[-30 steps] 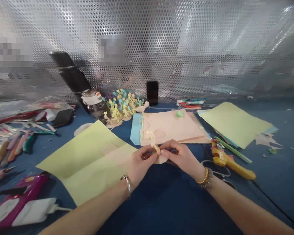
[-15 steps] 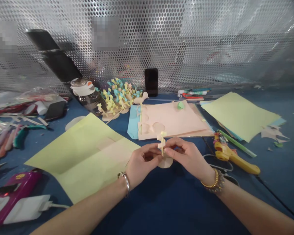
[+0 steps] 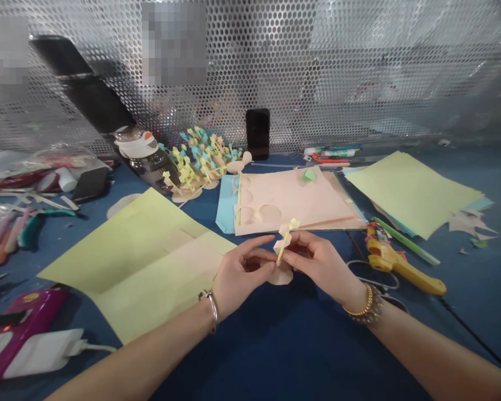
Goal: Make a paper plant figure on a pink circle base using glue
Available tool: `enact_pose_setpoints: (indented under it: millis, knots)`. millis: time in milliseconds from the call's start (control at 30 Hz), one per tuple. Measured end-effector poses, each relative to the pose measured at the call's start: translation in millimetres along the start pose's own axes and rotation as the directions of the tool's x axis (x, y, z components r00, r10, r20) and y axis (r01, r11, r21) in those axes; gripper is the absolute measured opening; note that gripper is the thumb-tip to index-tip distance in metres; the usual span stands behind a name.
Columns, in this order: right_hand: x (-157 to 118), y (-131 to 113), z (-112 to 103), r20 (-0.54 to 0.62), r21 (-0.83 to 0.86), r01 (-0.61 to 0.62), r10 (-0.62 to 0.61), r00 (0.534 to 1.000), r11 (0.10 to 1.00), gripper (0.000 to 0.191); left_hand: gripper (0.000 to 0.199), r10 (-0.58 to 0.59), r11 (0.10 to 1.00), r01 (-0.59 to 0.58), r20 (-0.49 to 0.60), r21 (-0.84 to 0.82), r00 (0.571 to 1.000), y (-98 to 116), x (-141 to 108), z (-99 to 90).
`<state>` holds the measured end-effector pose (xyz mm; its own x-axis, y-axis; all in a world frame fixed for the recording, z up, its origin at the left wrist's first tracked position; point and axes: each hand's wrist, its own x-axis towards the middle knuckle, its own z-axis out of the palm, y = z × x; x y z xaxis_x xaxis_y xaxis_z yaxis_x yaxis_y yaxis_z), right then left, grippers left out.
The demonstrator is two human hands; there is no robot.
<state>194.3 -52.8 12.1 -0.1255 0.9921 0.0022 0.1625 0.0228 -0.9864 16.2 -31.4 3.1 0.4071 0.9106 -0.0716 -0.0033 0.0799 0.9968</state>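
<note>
A small paper craft flower [image 3: 282, 245] is between my hands, with a thin yellow stem, pale folded pieces and a little yellow star-like top. Its stem leans right over a round cream paper base [image 3: 283, 277]. My left hand [image 3: 244, 273] pinches at the left edge of the base, index finger lifted and stretched out. From the other side, my right hand [image 3: 317, 257] has thumb and fingers closed about the stem; the exact contact is partly hidden.
Similar paper flowers [image 3: 200, 161] cluster at the back beside a bottle [image 3: 144, 159]. Yellow paper [image 3: 142, 267] lies left, pink sheets [image 3: 292, 195] ahead, and more yellow sheets [image 3: 413, 192] right. A yellow glue gun [image 3: 401, 270] with a cord is near my right hand; a phone [image 3: 258, 133] stands behind.
The flower's stem has tilted from nearly upright to leaning right. My left index finger has lifted away from it. The whole view has shifted slightly.
</note>
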Motion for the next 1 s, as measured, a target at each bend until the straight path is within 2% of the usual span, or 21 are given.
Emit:
enact_pose_setpoints:
  millis: [167,433,1000]
  knots:
    - [1.2,1.2,0.1,-0.008,-0.001,0.007,-0.007,1.000,1.000,0.008,0.045,-0.004,1.000,0.004,0.005,-0.015,1.000,-1.5,0.8,-0.6]
    - [-1.3,1.5,2.0,-0.026,-0.003,0.020,-0.020,0.999,1.000,0.009,0.043,0.002,0.995,-0.004,0.016,0.098,1.000,-6.6,-0.6,0.8]
    - [-2.2,0.2,2.8,-0.052,-0.002,0.039,-0.039,0.998,0.999,0.009,0.041,0.018,0.998,-0.018,0.012,0.060,1.000,-11.1,0.8,-1.5]
